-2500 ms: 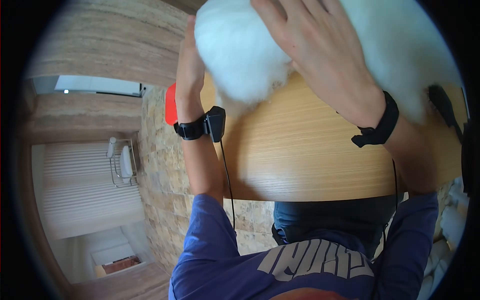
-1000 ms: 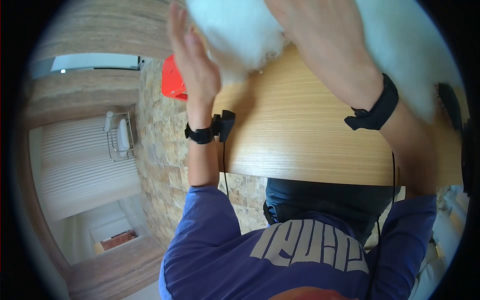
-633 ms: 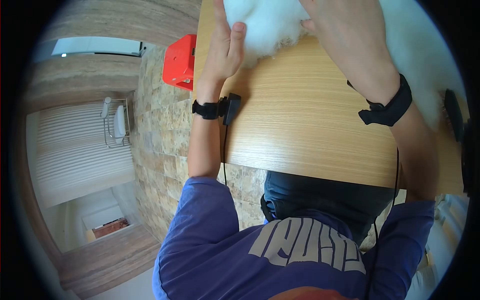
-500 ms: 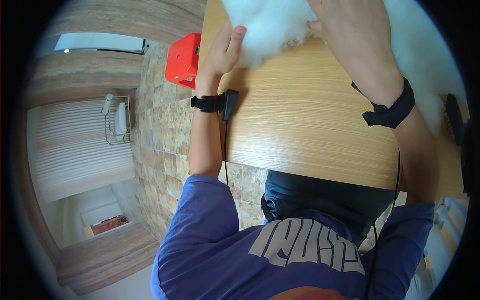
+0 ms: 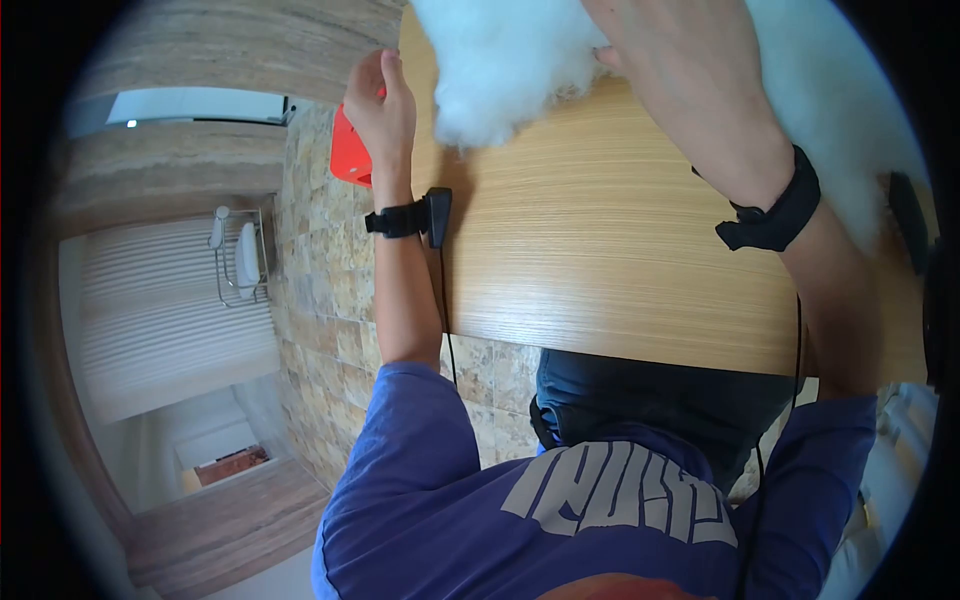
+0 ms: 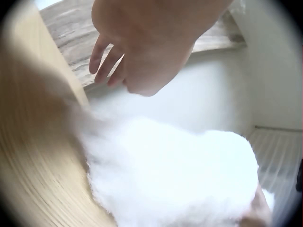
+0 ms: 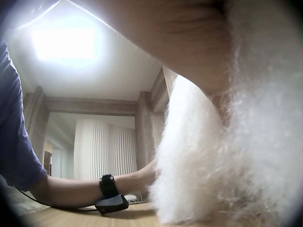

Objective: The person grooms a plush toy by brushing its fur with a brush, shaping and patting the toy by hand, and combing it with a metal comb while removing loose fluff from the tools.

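A white fluffy mass of fibres (image 5: 515,65) lies at the far side of the table, partly cut off by the top of the head view. My left hand (image 5: 383,110) is in the air to its left, apart from it, near the table's left edge. In the left wrist view, several fingers of that left hand (image 6: 149,56) hang loosely with nothing visible in them. My right hand (image 5: 690,85) holds the fluff, its thumb at the lower edge; its other fingers are out of the head view. In the right wrist view the fluff (image 7: 189,156) covers its fingers.
More white fluff (image 5: 820,120) spreads to the right of my right hand. Near the right edge of the wooden table (image 5: 610,240) lies a black brush (image 5: 907,222). A red stool (image 5: 350,155) stands on the floor at left. Thin cables hang from both wrist cameras.
My left hand, at the left edge of the fluff half a second ago, has moved left away from it. My right hand stays at the fluff.
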### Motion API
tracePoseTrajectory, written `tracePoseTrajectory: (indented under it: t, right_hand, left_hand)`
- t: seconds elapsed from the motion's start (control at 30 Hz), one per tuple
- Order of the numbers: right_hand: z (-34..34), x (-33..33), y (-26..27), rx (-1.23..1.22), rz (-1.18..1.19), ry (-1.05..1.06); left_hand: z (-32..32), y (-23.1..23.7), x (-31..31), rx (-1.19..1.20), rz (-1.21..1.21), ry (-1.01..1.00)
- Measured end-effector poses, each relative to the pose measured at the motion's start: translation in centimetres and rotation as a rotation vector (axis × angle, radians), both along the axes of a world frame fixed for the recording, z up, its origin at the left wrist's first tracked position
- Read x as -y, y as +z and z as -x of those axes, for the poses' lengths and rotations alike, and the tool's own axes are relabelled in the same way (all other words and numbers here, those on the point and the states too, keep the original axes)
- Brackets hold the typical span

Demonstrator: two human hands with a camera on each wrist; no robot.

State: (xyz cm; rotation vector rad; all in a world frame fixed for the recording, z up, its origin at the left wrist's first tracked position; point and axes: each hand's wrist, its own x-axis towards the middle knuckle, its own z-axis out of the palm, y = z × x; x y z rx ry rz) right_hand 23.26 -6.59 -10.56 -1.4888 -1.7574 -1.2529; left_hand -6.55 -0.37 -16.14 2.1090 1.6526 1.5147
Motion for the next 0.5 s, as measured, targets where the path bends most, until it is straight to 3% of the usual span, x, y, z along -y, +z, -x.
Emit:
tracePoseTrajectory:
  t: [0.03, 0.07, 0.1, 0.17, 0.2, 0.27, 0.3, 0.37, 0.5]
  right_hand:
    - [0.0, 0.0, 0.3, -0.003, 0.009, -0.010]
    - [-0.2, -0.1, 0.6, -0.002, 0.009, 0.000]
    - [-0.3, -0.1, 1.0, 0.001, 0.008, 0.009]
    - [-0.3, 0.1, 1.9, 0.004, 0.050, -0.004]
    - [-0.5, 0.2, 2.1, 0.009, 0.084, -0.008]
    - [-1.0, 0.1, 2.0, 0.049, 0.057, -0.025]
    - [-1.1, 0.1, 1.9, 0.089, 0.022, -0.028]
    - [-0.9, 1.0, 2.3, 0.065, 0.084, -0.008]
    - [-0.8, 0.4, 1.5, 0.074, 0.089, 0.014]
  left_hand:
    - [-0.9, 0.8, 0.3, 0.127, -0.052, -0.050]
    - [-1.7, 1.9, 0.9, 0.246, 0.054, -0.202]
    - [-2.6, 2.6, 1.1, 0.245, 0.063, -0.211]
    - [-4.9, 3.1, 1.6, 0.450, 0.070, -0.574]
    - [-6.0, 2.8, 2.4, 0.453, 0.078, -0.585]
    - [-7.8, 1.9, 3.8, -0.025, 0.085, -0.511]
    - [-7.7, 1.6, 3.7, -0.021, 0.089, -0.515]
    - [-7.0, 1.0, 3.2, -0.285, 0.022, -0.417]
    - [-5.8, 1.4, 2.8, -0.285, 0.093, -0.442]
